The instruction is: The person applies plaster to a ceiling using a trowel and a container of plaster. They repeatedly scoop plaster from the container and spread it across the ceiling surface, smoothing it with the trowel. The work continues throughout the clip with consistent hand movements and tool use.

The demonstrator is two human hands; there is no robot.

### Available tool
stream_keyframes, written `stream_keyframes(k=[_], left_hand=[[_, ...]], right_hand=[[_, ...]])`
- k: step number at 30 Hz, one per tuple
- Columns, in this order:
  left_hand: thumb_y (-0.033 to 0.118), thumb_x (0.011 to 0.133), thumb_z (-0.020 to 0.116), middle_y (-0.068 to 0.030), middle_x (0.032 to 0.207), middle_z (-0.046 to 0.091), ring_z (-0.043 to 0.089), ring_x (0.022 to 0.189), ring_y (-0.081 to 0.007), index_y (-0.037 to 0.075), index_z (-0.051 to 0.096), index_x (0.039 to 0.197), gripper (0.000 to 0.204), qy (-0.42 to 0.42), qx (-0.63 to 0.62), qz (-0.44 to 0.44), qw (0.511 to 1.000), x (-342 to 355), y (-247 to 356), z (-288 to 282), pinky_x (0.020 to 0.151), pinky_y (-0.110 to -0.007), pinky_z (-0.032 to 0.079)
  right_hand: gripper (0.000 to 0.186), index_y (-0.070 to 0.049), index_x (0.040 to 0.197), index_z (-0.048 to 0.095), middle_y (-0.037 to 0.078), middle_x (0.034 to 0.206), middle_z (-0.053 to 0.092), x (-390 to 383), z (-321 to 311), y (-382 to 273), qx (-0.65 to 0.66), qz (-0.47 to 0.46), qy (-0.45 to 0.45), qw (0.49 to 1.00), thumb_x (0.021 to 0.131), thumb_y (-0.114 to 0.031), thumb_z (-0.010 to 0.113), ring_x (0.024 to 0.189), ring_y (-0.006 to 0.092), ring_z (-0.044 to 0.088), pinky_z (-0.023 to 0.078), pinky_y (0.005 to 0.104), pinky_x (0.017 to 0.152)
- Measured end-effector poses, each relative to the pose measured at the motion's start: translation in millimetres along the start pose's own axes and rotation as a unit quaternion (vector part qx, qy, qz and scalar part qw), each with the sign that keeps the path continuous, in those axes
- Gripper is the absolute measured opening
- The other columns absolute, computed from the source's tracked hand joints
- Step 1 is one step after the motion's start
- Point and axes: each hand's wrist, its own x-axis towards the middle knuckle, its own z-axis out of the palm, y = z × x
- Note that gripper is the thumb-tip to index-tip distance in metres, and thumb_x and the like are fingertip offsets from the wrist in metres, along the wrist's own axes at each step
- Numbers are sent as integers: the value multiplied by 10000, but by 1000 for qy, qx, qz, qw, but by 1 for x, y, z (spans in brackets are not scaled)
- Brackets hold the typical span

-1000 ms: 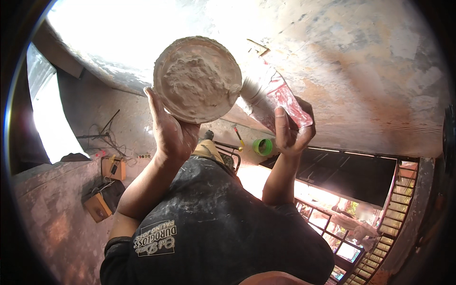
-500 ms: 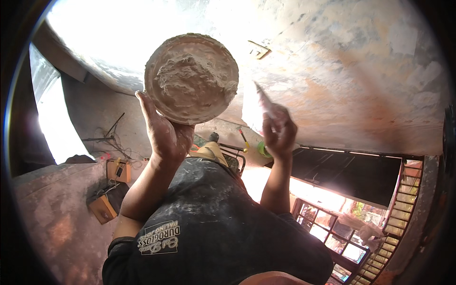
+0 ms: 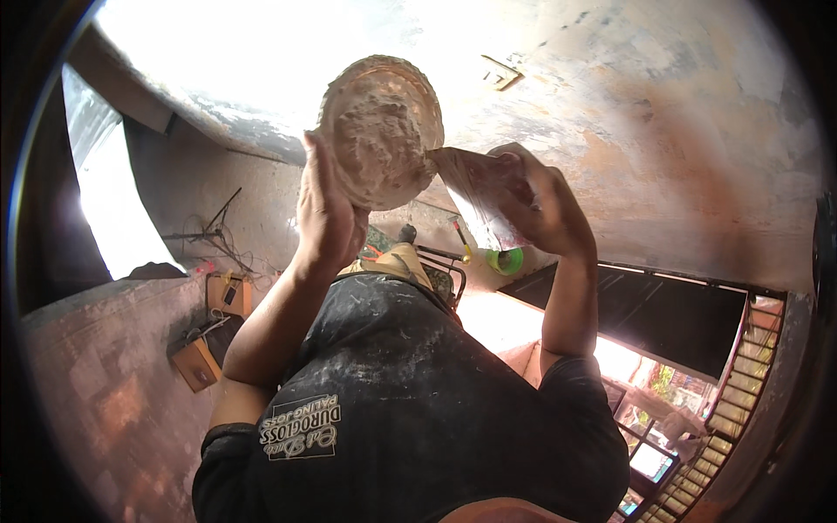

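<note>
My left hand (image 3: 330, 213) holds up a round, shallow bowl (image 3: 329, 109) from beneath, its thumb along the near-left side. Thick pale putty (image 3: 375, 144) with a rough, ridged surface covers its inside. The bowl is tilted toward the right. In my right hand (image 3: 554, 205) is a flat, putty-smeared scraper (image 3: 475, 183), gripped by its broad right part. One corner of its blade meets the bowl's right rim. The fingers under the bowl are mostly hidden.
A patchy wall (image 3: 628, 113) with a small fixture (image 3: 501, 73) rises ahead. Below are a green bucket (image 3: 506, 260), a yellow-handled tool (image 3: 464, 244) and a dark metal frame (image 3: 445, 254). Cardboard boxes (image 3: 196, 364) and cables (image 3: 222, 248) lie at left. A dark panel (image 3: 645, 314) spans the right.
The scraper has come from beside the wall to the bowl's right rim. The bowl has shifted right and tipped to that side.
</note>
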Motion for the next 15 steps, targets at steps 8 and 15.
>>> stream_keyframes(k=[8,15], left_hand=[[551,1160,283,-263,1580,437,547,1425,-355,-4,242,1643,737,-11,24,27,999,22,-24,-8,1155,-502,536],[513,1175,256,-257,1577,444,547,1421,-373,1,208,1658,706,-2,62,59,996,35,-50,-11,1123,-509,555]], right_hand=[[330,23,1278,640,129,1039,776,18,18,23,56,44,-74,995,983,-102,716,928,158,711,561,352,851],[329,28,1261,692,92,1128,769,15,28,48,263,131,-80,953,948,-53,749,1016,162,704,549,328,962]])
